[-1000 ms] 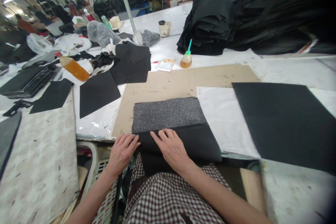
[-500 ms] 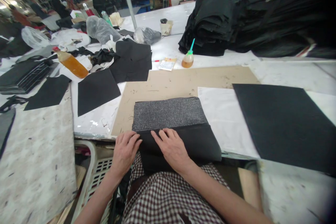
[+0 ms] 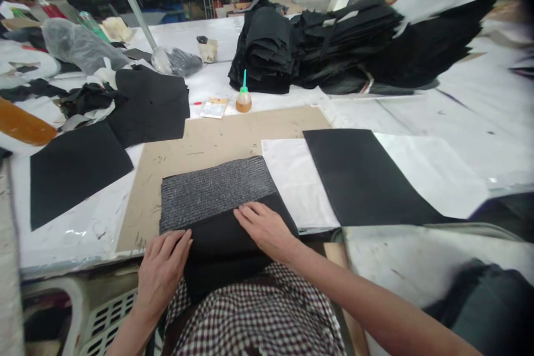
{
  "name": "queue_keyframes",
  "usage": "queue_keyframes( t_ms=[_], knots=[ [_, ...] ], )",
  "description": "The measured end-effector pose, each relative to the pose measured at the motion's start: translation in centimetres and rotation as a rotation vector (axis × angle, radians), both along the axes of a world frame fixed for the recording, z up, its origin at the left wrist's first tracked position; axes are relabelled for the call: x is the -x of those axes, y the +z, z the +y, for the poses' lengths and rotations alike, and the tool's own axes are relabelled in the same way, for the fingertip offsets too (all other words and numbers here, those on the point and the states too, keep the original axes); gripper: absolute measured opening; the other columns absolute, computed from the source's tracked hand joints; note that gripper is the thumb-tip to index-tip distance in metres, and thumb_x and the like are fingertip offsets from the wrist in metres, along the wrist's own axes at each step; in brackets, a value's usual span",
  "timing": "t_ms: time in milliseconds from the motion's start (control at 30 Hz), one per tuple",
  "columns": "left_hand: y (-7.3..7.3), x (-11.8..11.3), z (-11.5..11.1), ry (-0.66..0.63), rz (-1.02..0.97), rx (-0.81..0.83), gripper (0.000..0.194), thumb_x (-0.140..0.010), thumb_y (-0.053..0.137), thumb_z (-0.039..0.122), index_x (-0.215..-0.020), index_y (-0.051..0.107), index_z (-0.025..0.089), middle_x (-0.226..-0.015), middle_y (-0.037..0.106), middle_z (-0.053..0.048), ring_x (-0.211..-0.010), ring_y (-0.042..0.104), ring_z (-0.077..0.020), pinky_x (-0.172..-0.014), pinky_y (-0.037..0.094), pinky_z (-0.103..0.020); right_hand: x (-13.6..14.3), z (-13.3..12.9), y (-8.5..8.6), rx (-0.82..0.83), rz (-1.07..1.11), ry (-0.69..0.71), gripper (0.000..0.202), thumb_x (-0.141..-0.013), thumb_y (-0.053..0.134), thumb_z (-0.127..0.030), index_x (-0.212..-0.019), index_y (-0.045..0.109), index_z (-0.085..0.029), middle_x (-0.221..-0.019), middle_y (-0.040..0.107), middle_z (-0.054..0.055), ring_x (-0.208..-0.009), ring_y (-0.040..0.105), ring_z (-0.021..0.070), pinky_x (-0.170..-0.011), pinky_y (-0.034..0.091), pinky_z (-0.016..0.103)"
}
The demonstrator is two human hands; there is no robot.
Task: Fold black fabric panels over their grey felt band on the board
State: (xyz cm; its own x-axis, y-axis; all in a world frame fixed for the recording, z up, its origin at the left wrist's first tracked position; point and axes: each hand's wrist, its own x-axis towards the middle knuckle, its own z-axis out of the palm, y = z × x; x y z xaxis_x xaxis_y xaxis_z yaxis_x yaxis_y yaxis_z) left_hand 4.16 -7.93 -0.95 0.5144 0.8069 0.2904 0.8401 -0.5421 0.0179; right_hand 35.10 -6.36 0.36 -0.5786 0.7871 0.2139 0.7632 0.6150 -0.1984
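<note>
A grey ribbed piece (image 3: 217, 186) lies on the beige board (image 3: 154, 167) at the table's front edge. Black fabric (image 3: 225, 239) covers its near part and hangs over the edge toward my lap. My left hand (image 3: 164, 258) rests at the left end of the fold between the two, fingers close together, thumb hidden beneath or beside them. Farther right along that fold, my right hand (image 3: 265, 228) lies flat on the black fabric with its fingers stretched out.
White sheets (image 3: 298, 183) and a black panel (image 3: 367, 178) lie to the right. Behind the board stand a small glue bottle (image 3: 243, 101) and black fabric stacks (image 3: 271, 50). Black pieces (image 3: 75, 167) lie left; a white basket (image 3: 106, 322) is below. A person is at the back right.
The view has turned to the right. My right hand has slid rightward along the fold, away from my left hand, and its fingers lie flatter.
</note>
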Motion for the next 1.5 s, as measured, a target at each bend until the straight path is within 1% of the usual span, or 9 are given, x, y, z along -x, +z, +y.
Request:
queue_keyframes(
  t_ms=[300, 500, 600, 700, 867, 1067, 1200, 1300, 1500],
  knots=[
    [1.2, 0.0, 1.2, 0.066, -0.059, 0.123, 0.032, -0.097, 0.055, 0.041, -0.122, 0.060, 0.023, -0.116, 0.065, -0.008, -0.107, 0.058, -0.0272, -0.091, 0.042, -0.042, -8.1, -0.8, -0.2, -0.033, -0.065, -0.227, 0.049, -0.088, 0.047, -0.001, -0.134, 0.057, -0.015, -0.124, 0.059, 0.012, -0.115, 0.050, 0.0273, -0.100, 0.047, 0.042],
    [2.7, -0.1, 2.6, 0.105, -0.118, 0.328, 0.027, -0.093, 0.058, 0.048, -0.105, 0.064, 0.024, -0.092, 0.064, -0.003, -0.091, 0.058, -0.0241, -0.081, 0.043, -0.039, -3.9, 0.3, 2.3, -0.080, -0.005, -0.235, 0.032, -0.093, 0.045, -0.009, -0.118, 0.064, -0.016, -0.123, 0.061, 0.013, -0.115, 0.050, 0.0288, -0.102, 0.041, 0.047],
    [3.4, 0.0, 2.5, 0.029, -0.238, 0.401, 0.023, -0.092, 0.060, 0.045, -0.090, 0.064, 0.023, -0.093, 0.062, -0.004, -0.096, 0.058, -0.0237, -0.087, 0.045, -0.039, -0.2, 0.7, 2.9, -0.072, 0.079, -0.080, 0.032, -0.100, 0.046, -0.022, -0.130, 0.056, -0.017, -0.122, 0.062, 0.012, -0.112, 0.053, 0.0247, -0.101, 0.040, 0.044],
    [3.9, 0.5, 2.1, -0.049, -0.408, 0.500, 0.022, -0.090, 0.063, 0.044, -0.087, 0.064, 0.023, -0.104, 0.064, -0.005, -0.106, 0.058, -0.0234, -0.095, 0.045, -0.037, 1.7, 1.3, 2.6, -0.048, 0.078, 0.069, 0.026, -0.101, 0.051, -0.034, -0.117, 0.062, -0.018, -0.106, 0.068, 0.009, -0.103, 0.058, 0.0212, -0.099, 0.039, 0.042],
    [4.7, 1.3, 1.8, 0.134, -0.564, 0.703, 0.028, -0.088, 0.063, 0.050, -0.095, 0.070, 0.024, -0.097, 0.071, -0.002, -0.093, 0.065, -0.0206, -0.084, 0.052, -0.031, 0.4, 1.6, 3.0, 0.137, 0.168, 0.050, 0.027, -0.102, 0.048, -0.037, -0.094, 0.067, -0.021, -0.091, 0.069, 0.002, -0.084, 0.062, 0.0148, -0.074, 0.043, 0.027],
    [6.0, 0.9, 2.0, 0.282, -0.657, 0.806, 0.036, -0.086, 0.062, 0.053, -0.098, 0.075, 0.022, -0.101, 0.074, -0.004, -0.097, 0.067, -0.0236, -0.089, 0.054, -0.036, -2.2, 1.4, 4.8, 0.453, 0.474, 0.027, 0.029, -0.101, 0.047, -0.039, -0.093, 0.070, -0.023, -0.086, 0.070, -0.001, -0.080, 0.063, 0.0147, -0.074, 0.046, 0.027],
    [6.3, 1.9, 2.2, 0.368, -0.710, 0.843, 0.040, -0.083, 0.063, 0.055, -0.099, 0.075, 0.020, -0.095, 0.076, -0.006, -0.091, 0.069, -0.0244, -0.086, 0.056, -0.038, -5.7, 1.1, 6.2, 0.672, 0.639, -0.035, 0.035, -0.097, 0.051, -0.047, -0.085, 0.071, -0.021, -0.080, 0.068, 0.000, -0.077, 0.061, 0.0154, -0.072, 0.046, 0.026],
    [6.1, 2.8, 2.4, 0.389, -0.714, 0.805, 0.043, -0.080, 0.065, 0.058, -0.098, 0.075, 0.020, -0.096, 0.076, -0.006, -0.093, 0.070, -0.0261, -0.089, 0.056, -0.040, -10.9, 0.4, 7.2, 0.745, 0.739, -0.231, 0.037, -0.092, 0.056, -0.053, -0.086, 0.071, -0.019, -0.083, 0.068, 0.001, -0.080, 0.060, 0.0167, -0.074, 0.046, 0.026],
    [4.2, 1.3, 3.5, 0.419, -0.735, 0.697, 0.056, -0.077, 0.066, 0.064, -0.117, 0.069, 0.025, -0.104, 0.074, -0.004, -0.088, 0.071, -0.0234, -0.076, 0.060, -0.032, -26.0, -2.5, 5.4, 0.357, 0.912, -0.894, 0.042, -0.086, 0.059, -0.060, -0.098, 0.069, -0.020, -0.087, 0.069, 0.002, -0.077, 0.060, 0.0171, -0.067, 0.044, 0.025]
  ],
)
